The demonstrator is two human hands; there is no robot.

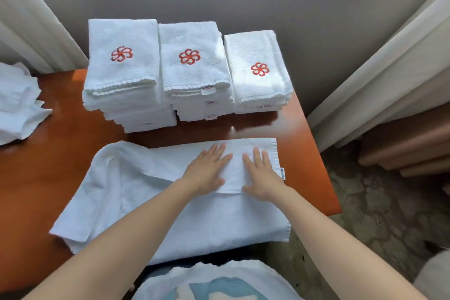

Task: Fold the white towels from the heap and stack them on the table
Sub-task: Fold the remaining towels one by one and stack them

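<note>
Red lettering on tags (208, 90) of stacked towels (194, 73), illegible.

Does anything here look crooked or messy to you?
The left stack looks askew: its upper towels overhang the lower ones, which sit shifted toward the right. The spread towel is rumpled at its left end; the left hand and right hand press its right part flat.

Under the flat fingers (220, 153) lies a white terry-cloth towel (136, 192), matt and nubbly. Beyond the fingertips, the folded towel stacks (192, 73) look alike; the table (60, 148) is glossy, smooth reddish wood.
</note>
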